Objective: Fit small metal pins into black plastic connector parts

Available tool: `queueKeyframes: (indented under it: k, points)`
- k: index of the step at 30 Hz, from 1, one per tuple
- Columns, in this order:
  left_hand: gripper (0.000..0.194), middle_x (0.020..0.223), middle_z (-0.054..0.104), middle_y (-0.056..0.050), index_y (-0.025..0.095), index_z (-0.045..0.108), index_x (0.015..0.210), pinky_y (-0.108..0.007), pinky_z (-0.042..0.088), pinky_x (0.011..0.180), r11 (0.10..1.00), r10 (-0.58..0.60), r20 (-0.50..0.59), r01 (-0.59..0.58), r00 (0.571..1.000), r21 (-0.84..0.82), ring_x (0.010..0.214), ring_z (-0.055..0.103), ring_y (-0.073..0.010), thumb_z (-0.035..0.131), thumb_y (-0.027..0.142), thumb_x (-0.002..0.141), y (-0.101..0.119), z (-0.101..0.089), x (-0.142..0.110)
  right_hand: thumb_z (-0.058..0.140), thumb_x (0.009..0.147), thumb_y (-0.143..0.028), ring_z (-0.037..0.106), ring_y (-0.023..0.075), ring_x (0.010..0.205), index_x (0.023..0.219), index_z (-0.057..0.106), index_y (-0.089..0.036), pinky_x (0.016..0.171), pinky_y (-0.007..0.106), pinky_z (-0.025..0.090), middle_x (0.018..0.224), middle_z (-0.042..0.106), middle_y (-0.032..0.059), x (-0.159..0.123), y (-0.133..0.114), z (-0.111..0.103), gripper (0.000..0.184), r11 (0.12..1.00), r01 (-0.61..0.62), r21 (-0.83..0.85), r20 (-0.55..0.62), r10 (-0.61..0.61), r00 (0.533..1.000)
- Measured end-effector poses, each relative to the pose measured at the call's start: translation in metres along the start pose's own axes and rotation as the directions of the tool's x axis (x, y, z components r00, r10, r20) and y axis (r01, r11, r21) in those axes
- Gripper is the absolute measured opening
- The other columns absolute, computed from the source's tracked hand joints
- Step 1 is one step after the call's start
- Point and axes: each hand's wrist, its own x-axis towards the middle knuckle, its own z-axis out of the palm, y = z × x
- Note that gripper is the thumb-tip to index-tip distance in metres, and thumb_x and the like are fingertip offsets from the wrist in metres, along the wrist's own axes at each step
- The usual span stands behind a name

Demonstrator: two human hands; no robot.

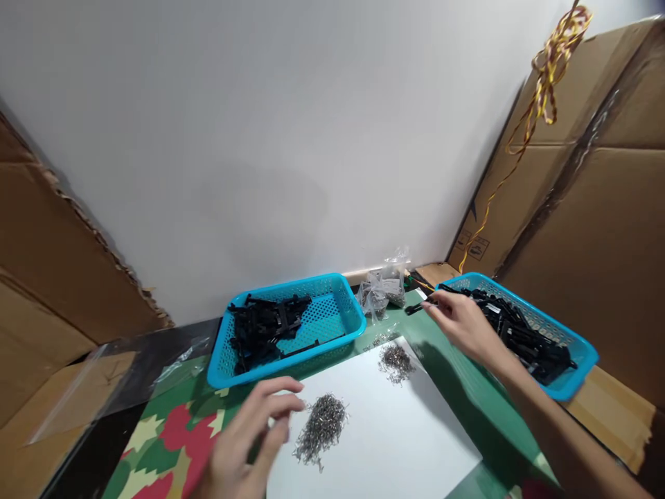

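My right hand [458, 319] pinches a slim black plastic part [414, 308] by one end, in front of the right blue basket. My left hand [254, 440] hovers at the left edge of a white sheet [384, 423], its curved fingers apart and nothing visible between them. Just right of those fingers lies a heap of small silvery metal pieces [322, 426], which look like tiny springs or clips. A smaller heap of similar metal pieces [396, 362] rests near the sheet's far corner.
A blue basket [332, 305] with black parts stands behind the sheet, and another blue basket [579, 360] full of black parts stands at right. Clear bags [382, 291] lie by the wall. Cardboard [587, 187] walls flank the table; a yellow-brown cord [551, 69] hangs at right.
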Motion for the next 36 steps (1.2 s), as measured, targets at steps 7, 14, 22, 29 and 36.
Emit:
queueKeyframes:
  k: [7, 14, 22, 29, 36]
  points:
    - [0.036, 0.08, 0.072, 0.0, 0.026, 0.071, 0.109, -0.027, 0.048, 0.055, 0.98, -0.07, -0.214, 0.108, 0.974, 0.17, 0.06, 0.058, -0.0187, 0.06, 0.058, 0.097, -0.013, -0.115, 0.079, 0.064, 0.087, -0.043, 0.056, 0.0206, 0.056, 0.056, 0.059, -0.021, 0.056, 0.032, 0.033, 0.058, 0.062, 0.0067, 0.054, 0.052, -0.077, 0.039, 0.92, -0.217, -0.326, 0.03, 0.239, 0.971]
    - [0.044, 0.084, 0.07, -0.001, 0.019, 0.068, 0.112, -0.026, 0.047, 0.057, 0.983, -0.094, -0.181, 0.12, 0.979, 0.142, 0.053, 0.049, -0.0127, 0.064, 0.06, 0.094, 0.01, -0.168, 0.124, 0.069, 0.092, -0.048, 0.068, 0.0283, 0.065, 0.059, 0.057, -0.022, 0.061, 0.039, 0.033, 0.075, 0.071, 0.0202, 0.053, 0.053, -0.077, 0.044, 0.855, -0.326, -0.403, -0.093, 0.316, 0.944]
    - [0.038, 0.092, 0.077, -0.005, 0.021, 0.078, 0.106, -0.029, 0.045, 0.068, 0.807, -0.14, 0.339, -0.091, 0.93, 0.584, 0.076, 0.066, -0.0219, 0.058, 0.052, 0.098, 0.019, -0.102, 0.141, 0.043, 0.108, -0.054, 0.073, 0.0333, 0.089, 0.104, 0.077, -0.02, 0.068, 0.039, 0.042, 0.104, 0.079, 0.0199, 0.032, 0.022, -0.062, 0.048, 0.939, -0.136, -0.315, -0.116, 0.104, 0.988]
    - [0.018, 0.083, 0.075, -0.007, 0.02, 0.079, 0.098, -0.031, 0.039, 0.066, 0.716, -0.215, 0.456, -0.178, 0.863, 0.675, 0.079, 0.067, -0.0251, 0.072, 0.033, 0.088, 0.002, -0.064, 0.137, 0.043, 0.111, -0.053, 0.061, 0.0197, 0.065, 0.086, 0.071, -0.021, 0.062, 0.03, 0.043, 0.073, 0.069, 0.0041, -0.025, -0.018, 0.013, 0.049, 0.938, 0.305, 0.164, 0.182, -0.333, 0.925]
    - [0.021, 0.086, 0.074, -0.01, 0.019, 0.077, 0.096, -0.034, 0.04, 0.072, 0.684, -0.198, 0.459, -0.213, 0.866, 0.698, 0.084, 0.068, -0.0278, 0.064, 0.035, 0.097, 0.004, -0.054, 0.135, 0.034, 0.114, -0.046, 0.052, 0.0167, 0.061, 0.098, 0.065, -0.021, 0.061, 0.029, 0.036, 0.069, 0.056, -0.0012, -0.039, -0.003, 0.048, 0.043, 0.95, 0.251, 0.186, 0.301, -0.298, 0.906]
